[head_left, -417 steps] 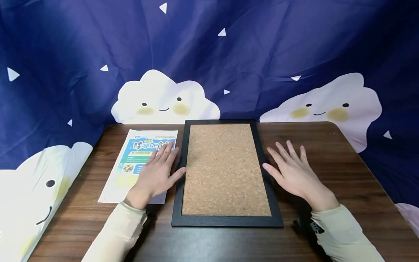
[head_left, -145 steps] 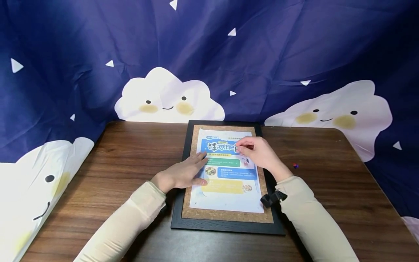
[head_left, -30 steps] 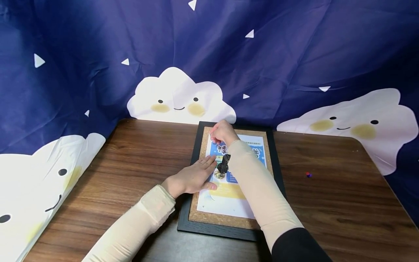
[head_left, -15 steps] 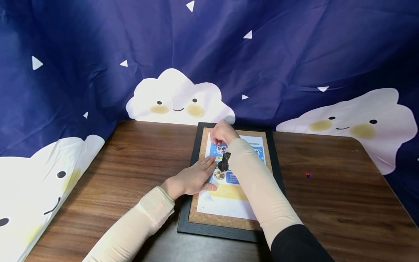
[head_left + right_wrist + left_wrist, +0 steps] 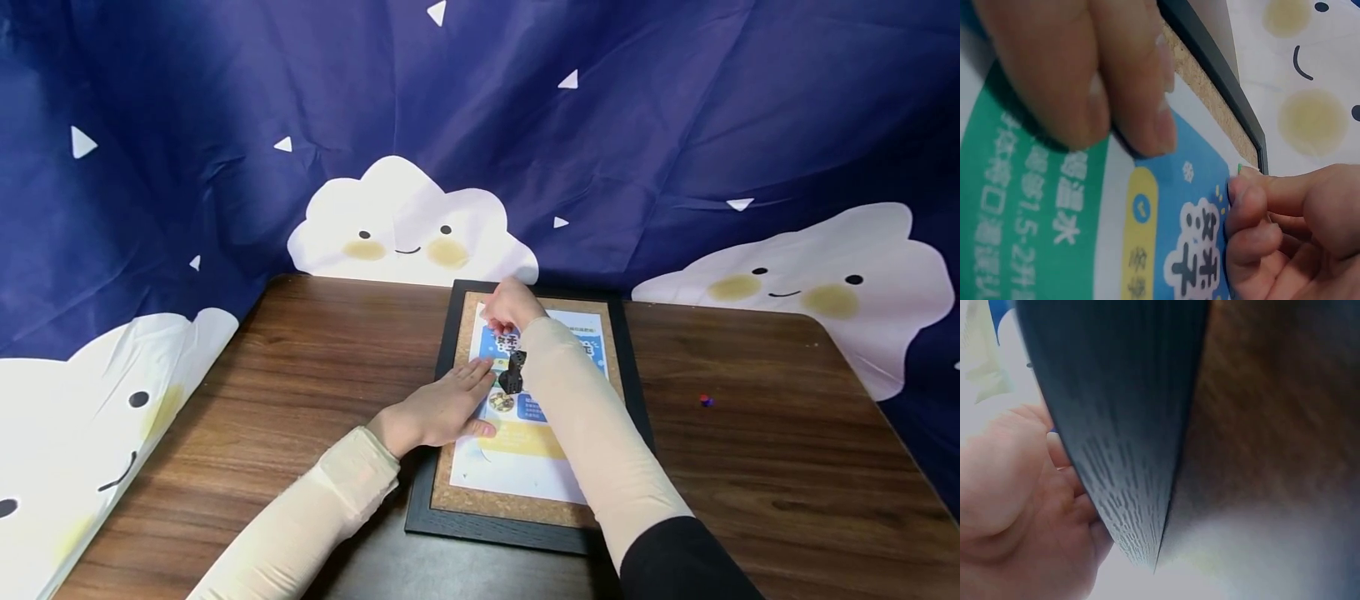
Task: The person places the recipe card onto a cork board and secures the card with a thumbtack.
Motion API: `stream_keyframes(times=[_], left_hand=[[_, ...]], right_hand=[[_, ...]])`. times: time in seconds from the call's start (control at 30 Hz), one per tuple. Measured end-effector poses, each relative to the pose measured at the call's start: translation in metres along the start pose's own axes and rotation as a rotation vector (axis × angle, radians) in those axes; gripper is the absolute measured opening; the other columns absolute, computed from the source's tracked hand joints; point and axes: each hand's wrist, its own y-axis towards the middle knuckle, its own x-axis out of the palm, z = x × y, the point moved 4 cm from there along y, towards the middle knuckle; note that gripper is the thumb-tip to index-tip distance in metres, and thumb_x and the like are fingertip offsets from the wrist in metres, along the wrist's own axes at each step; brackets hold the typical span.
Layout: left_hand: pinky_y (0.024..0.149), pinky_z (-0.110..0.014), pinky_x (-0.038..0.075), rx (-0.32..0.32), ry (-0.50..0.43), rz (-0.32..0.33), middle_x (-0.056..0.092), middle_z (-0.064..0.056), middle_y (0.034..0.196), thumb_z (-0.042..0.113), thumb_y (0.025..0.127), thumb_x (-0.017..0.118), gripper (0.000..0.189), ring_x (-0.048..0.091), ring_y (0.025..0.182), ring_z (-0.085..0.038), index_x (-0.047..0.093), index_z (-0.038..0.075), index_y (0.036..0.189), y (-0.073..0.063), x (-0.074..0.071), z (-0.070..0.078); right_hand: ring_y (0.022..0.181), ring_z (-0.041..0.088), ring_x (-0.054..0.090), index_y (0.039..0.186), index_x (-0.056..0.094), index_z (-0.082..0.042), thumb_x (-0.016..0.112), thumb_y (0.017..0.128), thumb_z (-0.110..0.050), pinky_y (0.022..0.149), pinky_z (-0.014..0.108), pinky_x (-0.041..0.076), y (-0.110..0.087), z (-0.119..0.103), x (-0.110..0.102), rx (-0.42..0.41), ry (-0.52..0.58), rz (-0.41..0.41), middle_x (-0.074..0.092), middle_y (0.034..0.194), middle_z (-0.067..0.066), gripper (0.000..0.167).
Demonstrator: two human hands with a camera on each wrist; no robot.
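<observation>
With the right hand (image 5: 512, 306), pinching a small green object (image 5: 1239, 169) at the eleven-o'clock corner of the poster (image 5: 517, 439) lying on the corkboard (image 5: 510, 506); with the left hand (image 5: 442, 408), resting straight fingers across its nine-o'clock edge.

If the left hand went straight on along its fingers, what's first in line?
The left hand would likely meet the black wrist camera beside the right sleeve first; its height above the poster is unclear.

forearm sleeves (image 5: 300, 521): cream, kinda snug, bit wrinkly
left cuff (image 5: 362, 468): pretty bunched up
right upper sleeve (image 5: 682, 562): plain black
wrist gadget (image 5: 513, 373): black, chunky
</observation>
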Motion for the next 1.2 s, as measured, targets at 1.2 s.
stream_keyframes(times=[1.2], left_hand=[[0.139, -0.051, 0.016, 0.004, -0.033, 0.015, 0.012, -0.024, 0.18, 0.049, 0.11, 0.058, 0.087, 0.012, 0.17, -0.038, 0.026, -0.007, 0.168, -0.002, 0.0, 0.001]], right_hand=[[0.076, 0.022, 0.069, 0.125, 0.07, 0.006, 0.06, 0.113, -0.02, 0.068, 0.03, 0.061, -0.116, 0.056, -0.037, -0.422, 0.008, -0.114, 0.075, 0.096, 0.017, 0.031]])
